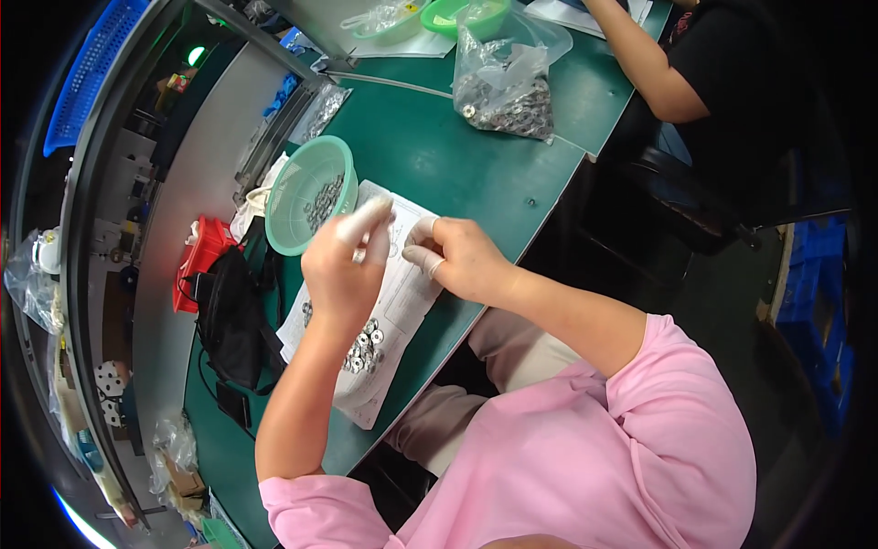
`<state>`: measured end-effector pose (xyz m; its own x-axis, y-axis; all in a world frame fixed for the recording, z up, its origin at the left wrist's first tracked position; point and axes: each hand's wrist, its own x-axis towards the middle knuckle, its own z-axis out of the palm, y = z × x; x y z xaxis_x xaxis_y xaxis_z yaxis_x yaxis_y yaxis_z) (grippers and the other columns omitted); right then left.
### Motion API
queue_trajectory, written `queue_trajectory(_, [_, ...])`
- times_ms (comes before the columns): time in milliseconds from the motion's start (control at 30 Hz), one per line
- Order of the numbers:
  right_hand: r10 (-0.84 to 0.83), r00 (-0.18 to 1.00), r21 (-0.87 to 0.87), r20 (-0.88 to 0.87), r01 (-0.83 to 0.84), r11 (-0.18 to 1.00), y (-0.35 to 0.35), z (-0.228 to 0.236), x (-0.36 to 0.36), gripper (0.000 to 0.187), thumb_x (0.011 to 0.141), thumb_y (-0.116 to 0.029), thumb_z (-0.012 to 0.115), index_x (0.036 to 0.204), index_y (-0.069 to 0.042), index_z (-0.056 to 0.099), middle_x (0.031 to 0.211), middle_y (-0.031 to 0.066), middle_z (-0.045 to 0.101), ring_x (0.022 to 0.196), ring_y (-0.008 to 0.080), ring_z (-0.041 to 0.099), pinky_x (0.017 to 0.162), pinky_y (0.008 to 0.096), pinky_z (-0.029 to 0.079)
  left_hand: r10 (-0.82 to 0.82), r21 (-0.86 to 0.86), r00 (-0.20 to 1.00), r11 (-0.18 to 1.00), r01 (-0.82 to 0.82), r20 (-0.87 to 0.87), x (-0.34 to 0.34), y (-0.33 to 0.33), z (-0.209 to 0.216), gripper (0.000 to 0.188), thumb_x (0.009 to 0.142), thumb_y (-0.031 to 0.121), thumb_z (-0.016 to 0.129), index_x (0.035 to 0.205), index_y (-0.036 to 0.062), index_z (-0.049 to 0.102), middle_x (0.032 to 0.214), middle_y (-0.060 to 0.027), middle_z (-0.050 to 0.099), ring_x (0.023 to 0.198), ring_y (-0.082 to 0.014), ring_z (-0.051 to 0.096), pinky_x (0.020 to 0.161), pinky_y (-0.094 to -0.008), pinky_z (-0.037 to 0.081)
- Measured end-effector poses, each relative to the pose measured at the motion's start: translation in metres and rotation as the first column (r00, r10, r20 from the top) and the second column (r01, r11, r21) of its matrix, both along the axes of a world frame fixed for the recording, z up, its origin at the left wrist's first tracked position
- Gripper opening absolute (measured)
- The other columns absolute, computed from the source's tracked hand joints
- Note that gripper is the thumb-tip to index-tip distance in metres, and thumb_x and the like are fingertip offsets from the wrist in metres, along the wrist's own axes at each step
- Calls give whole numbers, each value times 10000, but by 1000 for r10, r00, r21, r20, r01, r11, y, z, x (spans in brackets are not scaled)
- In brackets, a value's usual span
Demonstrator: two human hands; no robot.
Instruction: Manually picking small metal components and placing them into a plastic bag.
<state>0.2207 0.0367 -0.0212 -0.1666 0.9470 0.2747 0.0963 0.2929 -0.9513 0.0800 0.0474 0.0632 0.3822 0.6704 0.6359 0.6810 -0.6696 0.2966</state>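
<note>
I saw the left hand [344,267] below the round pale-green plastic bowl [291,194], and the right hand [465,260] at its three o'clock, both curled; whether clamping anything, I could not tell.

The counter [402,128] runs from the lower left of the frame to the top. Paper [402,297] lies on it at centre, with discs [364,352] on its lower half. At the paper's upper left stands a bowl [282,220], more discs inside. A bag [485,71] lies at top centre. Left of the paper is a pouch [233,320], between it and a bin [208,247]. Off the counter, a crate [809,302] stands far right.
</note>
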Motion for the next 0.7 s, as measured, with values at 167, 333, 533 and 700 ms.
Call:
queue_trajectory(167, [-29, 996, 43, 86, 25, 999, -2, -1, 2, 176, 841, -162, 644, 863, 11, 622, 752, 156, 629, 708, 291, 604, 645, 373, 474, -100, 92, 992, 990, 107, -75, 88, 57, 40, 208, 801, 81, 657, 1004, 111, 693, 808, -66, 685, 686, -199, 624, 626, -308, 505])
queue_trajectory(333, [-45, 995, 88, 90, 37, 995, -4, -8, -6, 158, 851, -145, 651, 890, 5, 616, 714, 144, 608, 613, 264, 560, 604, 342, 460, -23, 122, 986, 992, 43, -164, 146, 110, 53, 191, 810, 146, 647, 994, 116, 688, 857, -90, 676, 793, -288, 620, 741, -375, 508])
queue_trajectory(533, [11, 1000, 55, -25, -10, 998, -4, -3, 1, 154, 845, -136, 654, 885, 8, 615, 709, 141, 607, 613, 234, 569, 590, 344, 458, -115, 272, 964, 945, 180, -239, 109, 121, 40, 208, 824, 149, 637, 1021, 111, 693, 948, -137, 668, 936, -312, 590, 825, -379, 472])
queue_trajectory(700, [45, 998, 26, -46, -43, 999, -1, 5, 10, 154, 842, -124, 655, 888, 19, 621, 724, 135, 617, 621, 183, 579, 583, 328, 466, 44, -38, 978, 998, -52, -205, 29, 47, 29, 213, 818, 143, 644, 1020, 112, 704, 933, -134, 677, 911, -312, 602, 812, -377, 476])
